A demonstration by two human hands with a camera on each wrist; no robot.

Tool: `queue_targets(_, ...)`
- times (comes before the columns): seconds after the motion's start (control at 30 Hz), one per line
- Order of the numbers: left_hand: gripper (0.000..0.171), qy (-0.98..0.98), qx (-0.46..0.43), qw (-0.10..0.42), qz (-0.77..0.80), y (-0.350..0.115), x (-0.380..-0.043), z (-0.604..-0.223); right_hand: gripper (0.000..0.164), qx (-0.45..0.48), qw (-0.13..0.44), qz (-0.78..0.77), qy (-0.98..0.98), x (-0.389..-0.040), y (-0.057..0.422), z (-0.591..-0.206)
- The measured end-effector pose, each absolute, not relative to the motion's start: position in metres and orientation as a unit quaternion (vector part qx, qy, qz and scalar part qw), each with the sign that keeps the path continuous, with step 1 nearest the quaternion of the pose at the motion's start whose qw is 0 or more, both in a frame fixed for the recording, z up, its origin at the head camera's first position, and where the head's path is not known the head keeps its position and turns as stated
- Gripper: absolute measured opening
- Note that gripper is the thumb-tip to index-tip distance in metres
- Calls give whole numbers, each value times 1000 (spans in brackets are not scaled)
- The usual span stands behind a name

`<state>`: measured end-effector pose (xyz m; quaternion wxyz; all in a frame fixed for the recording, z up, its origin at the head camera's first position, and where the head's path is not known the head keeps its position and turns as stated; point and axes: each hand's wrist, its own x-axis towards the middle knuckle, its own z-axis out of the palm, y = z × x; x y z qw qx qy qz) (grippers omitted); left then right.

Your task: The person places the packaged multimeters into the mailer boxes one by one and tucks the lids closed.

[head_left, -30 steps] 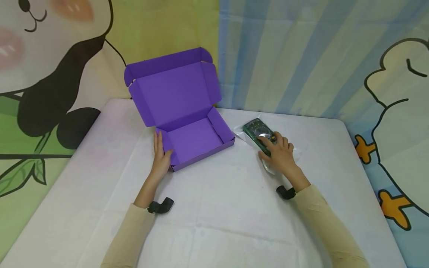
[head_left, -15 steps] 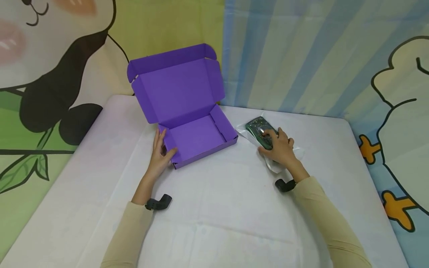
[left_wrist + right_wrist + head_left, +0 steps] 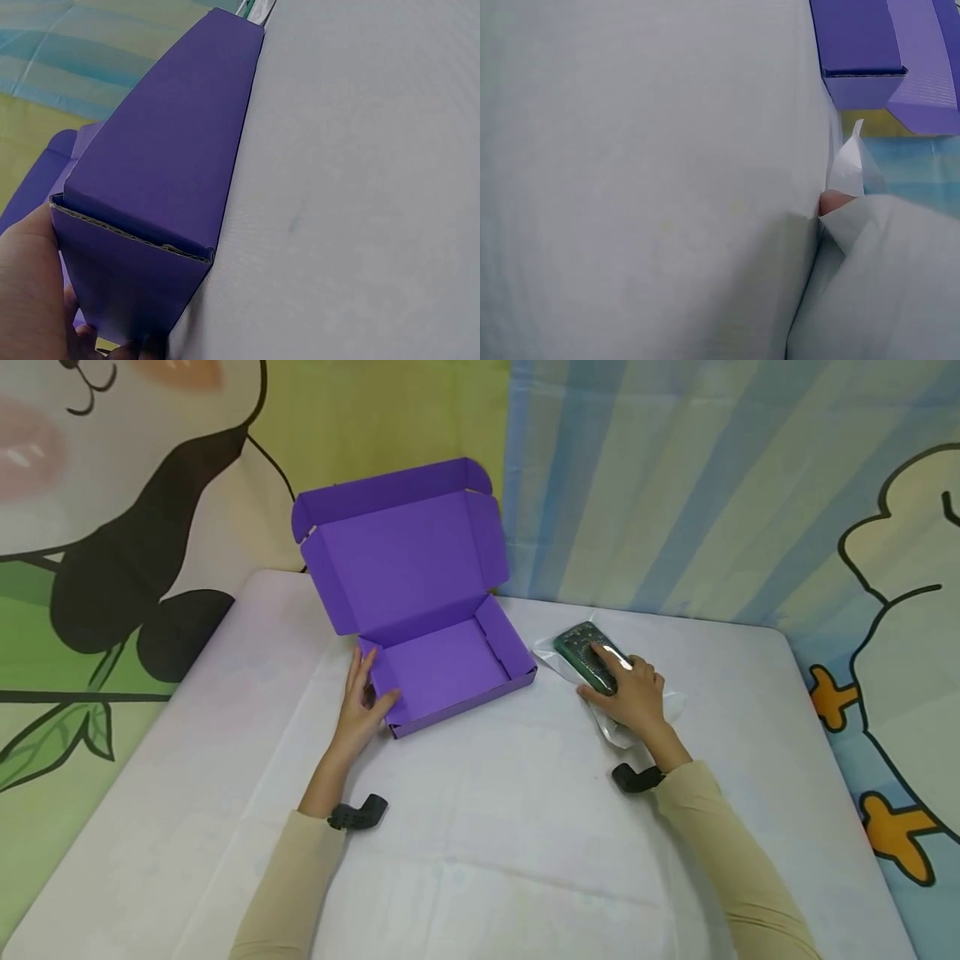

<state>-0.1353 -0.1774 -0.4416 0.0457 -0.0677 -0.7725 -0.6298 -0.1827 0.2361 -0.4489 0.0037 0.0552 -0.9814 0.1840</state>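
My left hand (image 3: 358, 714) grips the left wall of a purple cardboard box (image 3: 453, 672), thumb on the inner side and fingers outside. The box lies on the table with its lid raised at the back. In the left wrist view my thumb (image 3: 30, 281) lies at the corner of the box (image 3: 161, 135). To the right, my right hand (image 3: 630, 697) holds a green multimeter (image 3: 581, 652) in a clear plastic bag (image 3: 617, 732), thumb at its near edge and a finger across its top. The right wrist view shows a fingertip (image 3: 834, 202) behind the whitish bag (image 3: 892, 277).
A white cloth covers the table (image 3: 480, 827). Behind it hang printed backdrops, one a striped curtain (image 3: 645, 485) and the other with a cartoon panda (image 3: 135, 543). The raised lid (image 3: 408, 552) stands close to the backdrop. Each wrist wears a black camera mount (image 3: 360, 812).
My right hand's fingers have shifted on the bagged multimeter, covering more of its lower end. The left hand keeps its hold on the box. The whole view has shifted slightly.
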Motion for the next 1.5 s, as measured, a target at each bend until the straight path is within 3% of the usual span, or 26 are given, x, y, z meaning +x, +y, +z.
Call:
queue_targets(0.43, 70, -769, -78, 32, -633, -178, -137, -441, 71, 63, 40, 199, -977, -175, 240, -450)
queue_targets(1.03, 68, -760, -76, 46, -644, -179, -133, -446, 73, 68, 39, 312, -947, -183, 240, -438)
queue_targets(1.5, 68, -760, -77, 47, -644, -183, -135, -446, 71, 142, 68, 335, -929, -186, 221, -412)
